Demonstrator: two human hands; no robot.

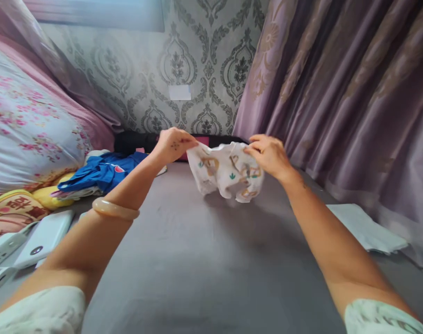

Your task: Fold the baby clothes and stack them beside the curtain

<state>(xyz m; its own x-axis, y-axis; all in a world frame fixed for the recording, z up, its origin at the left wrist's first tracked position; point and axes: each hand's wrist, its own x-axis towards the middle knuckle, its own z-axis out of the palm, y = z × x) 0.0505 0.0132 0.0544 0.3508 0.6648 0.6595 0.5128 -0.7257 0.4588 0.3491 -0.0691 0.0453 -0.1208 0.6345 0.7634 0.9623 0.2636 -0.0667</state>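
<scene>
While the two hands stand apart from each other, both are clamped on one small white garment (pixel 225 169), the left hand (pixel 174 144) pinching its upper left corner and the right hand (pixel 270 153) its upper right. The garment hangs spread between them, over the far part of a grey sheet (pixel 197 260), its front printed with brown figures and small green leaves. A pale bangle (pixel 115 209) circles the left forearm, and light patterned sleeves (pixel 54 306) end near both elbows.

Toward the sheet's far left corner, a blue piece of clothing (pixel 96 174) lies heaped on other cloth, just beside a yellow item (pixel 14 205) with writing on it. Nearer along the left edge are a white device (pixel 47 236) and a white power strip (pixel 4 246). A folded white cloth (pixel 362 225) lies by the right edge, next to a mauve curtain (pixel 319 93). Above the left edge bulges floral fabric (pixel 30 125); past the far edge rises a wall with patterned wallpaper (pixel 138 74).
</scene>
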